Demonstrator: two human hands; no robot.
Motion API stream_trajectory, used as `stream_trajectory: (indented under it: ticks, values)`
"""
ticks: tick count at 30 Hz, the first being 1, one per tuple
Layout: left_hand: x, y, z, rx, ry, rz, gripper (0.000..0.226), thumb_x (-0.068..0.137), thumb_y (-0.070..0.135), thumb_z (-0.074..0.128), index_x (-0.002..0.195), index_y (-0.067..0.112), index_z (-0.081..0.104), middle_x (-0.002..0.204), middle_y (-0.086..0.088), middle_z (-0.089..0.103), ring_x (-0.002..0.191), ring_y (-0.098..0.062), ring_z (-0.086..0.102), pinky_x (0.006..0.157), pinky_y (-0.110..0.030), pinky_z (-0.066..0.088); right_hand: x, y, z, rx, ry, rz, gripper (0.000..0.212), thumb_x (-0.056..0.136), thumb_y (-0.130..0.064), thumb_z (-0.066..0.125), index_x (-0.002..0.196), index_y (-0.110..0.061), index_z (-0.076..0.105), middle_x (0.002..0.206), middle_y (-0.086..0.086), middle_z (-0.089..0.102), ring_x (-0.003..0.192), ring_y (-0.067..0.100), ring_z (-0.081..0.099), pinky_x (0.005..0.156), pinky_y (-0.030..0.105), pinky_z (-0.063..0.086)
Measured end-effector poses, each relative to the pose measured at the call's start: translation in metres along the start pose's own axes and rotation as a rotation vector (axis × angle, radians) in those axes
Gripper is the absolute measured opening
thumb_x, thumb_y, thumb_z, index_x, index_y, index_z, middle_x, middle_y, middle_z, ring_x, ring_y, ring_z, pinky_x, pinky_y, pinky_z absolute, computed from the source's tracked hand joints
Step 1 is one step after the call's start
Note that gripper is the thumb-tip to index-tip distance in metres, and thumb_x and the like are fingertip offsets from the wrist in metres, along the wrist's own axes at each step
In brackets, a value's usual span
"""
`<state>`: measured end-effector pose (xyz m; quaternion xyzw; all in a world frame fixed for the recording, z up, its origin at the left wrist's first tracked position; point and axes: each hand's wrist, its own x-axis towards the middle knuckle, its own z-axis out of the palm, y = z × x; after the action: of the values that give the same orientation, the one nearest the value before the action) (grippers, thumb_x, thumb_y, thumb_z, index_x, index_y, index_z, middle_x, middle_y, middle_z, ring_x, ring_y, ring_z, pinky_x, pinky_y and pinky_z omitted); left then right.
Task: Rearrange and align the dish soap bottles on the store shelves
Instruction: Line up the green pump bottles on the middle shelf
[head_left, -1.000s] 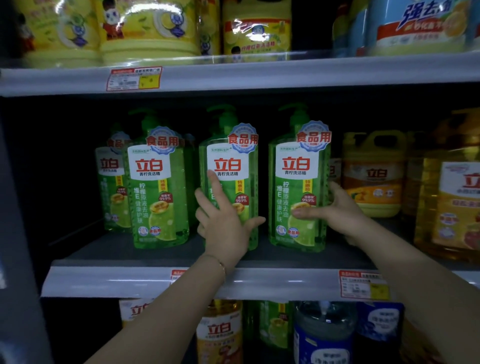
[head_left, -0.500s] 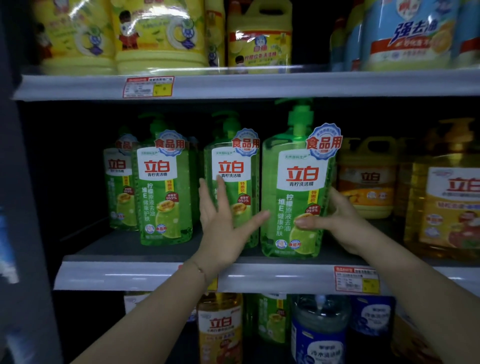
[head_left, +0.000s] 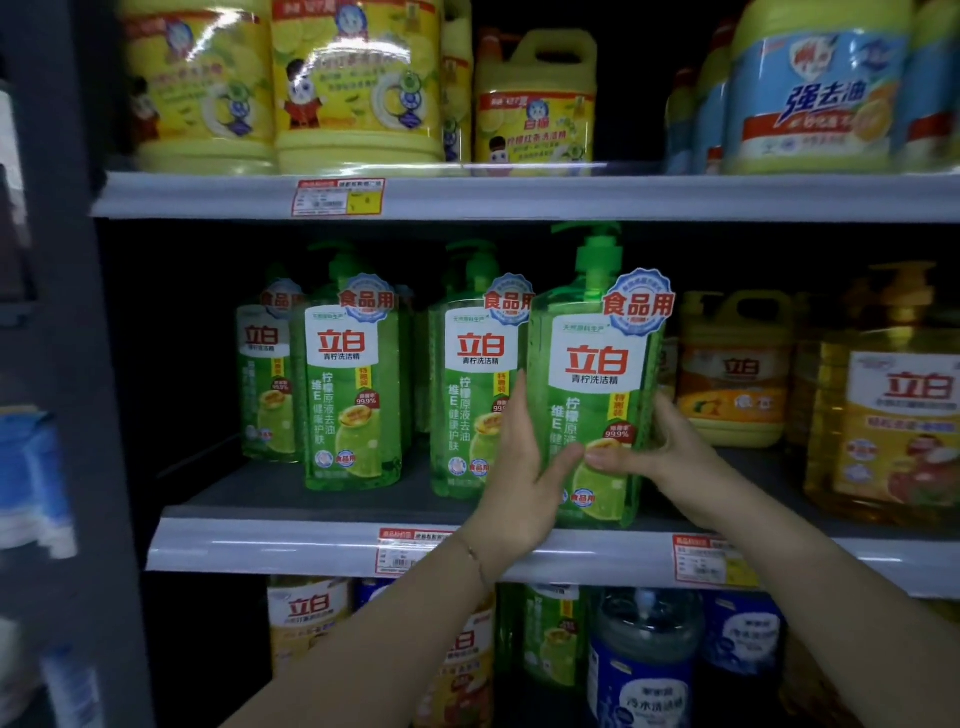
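Several green pump bottles of dish soap stand on the middle shelf (head_left: 311, 540). The rightmost green bottle (head_left: 597, 374) sits at the shelf's front edge, closer to me than the others. My left hand (head_left: 524, 483) holds its left side, thumb across the front. My right hand (head_left: 660, 457) grips its right side, thumb on the label. A second green bottle (head_left: 472, 395) stands just behind and left, partly hidden by my left hand. A third green bottle (head_left: 353, 395) stands further left, with one more green bottle (head_left: 265, 384) behind it.
Orange and yellow jugs (head_left: 732, 369) and an amber pump bottle (head_left: 893, 415) crowd the right of the shelf. Big yellow jugs (head_left: 358, 83) and blue-labelled jugs (head_left: 815, 93) fill the top shelf. More bottles (head_left: 644, 660) stand below. A dark upright (head_left: 78, 364) bounds the left.
The rightmost green bottle has come forward to the shelf's front edge. My left hand left the middle bottle and now holds this one together with my right hand.
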<state>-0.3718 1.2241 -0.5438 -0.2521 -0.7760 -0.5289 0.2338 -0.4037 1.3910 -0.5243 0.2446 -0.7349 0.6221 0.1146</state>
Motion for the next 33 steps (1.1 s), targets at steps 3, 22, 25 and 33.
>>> stream_trajectory:
  ticks: [3,22,25,33]
  values:
    - [0.004,0.002,0.002,-0.008,0.030,-0.032,0.084,0.097,0.024,0.053,0.152,0.028,-0.010,0.156,0.020,-0.003,0.143,0.003,0.000,0.120,-0.030,0.007,0.006,-0.005,-0.004,-0.032,-0.061,0.062,0.093,0.046,-0.034,0.087,0.128,-0.032,0.043,0.122,-0.008,0.062,0.115,0.013,0.058,0.100,0.037,0.044]
    - [0.015,-0.018,-0.020,0.392,0.452,-0.431,0.131,0.057,0.039,0.090,0.149,0.018,0.000,0.151,-0.013,0.013,0.136,-0.034,0.021,0.107,-0.052,0.034,0.030,0.014,-0.012,0.026,0.092,0.125,0.070,0.071,-0.016,0.080,0.128,-0.028,0.043,0.104,-0.012,0.062,0.085,0.000,0.058,0.067,0.021,0.044]
    - [0.019,-0.024,-0.023,0.285,0.457,-0.498,0.139,0.054,0.035,0.092,0.150,0.018,-0.007,0.151,-0.015,0.013,0.137,-0.037,0.025,0.107,-0.051,0.034,0.029,0.012,-0.013,0.024,0.095,0.104,0.065,0.074,-0.012,0.078,0.123,-0.031,0.040,0.099,-0.018,0.057,0.082,-0.003,0.054,0.065,0.016,0.042]
    - [0.030,-0.017,-0.024,0.470,0.529,-0.438,0.140,0.048,0.030,0.095,0.147,0.028,-0.003,0.152,-0.009,0.007,0.135,-0.033,0.023,0.100,-0.055,0.040,0.025,0.012,-0.014,0.018,0.080,0.106,0.085,0.064,-0.016,0.081,0.137,-0.022,0.039,0.107,-0.011,0.056,0.086,-0.003,0.053,0.076,0.022,0.042]
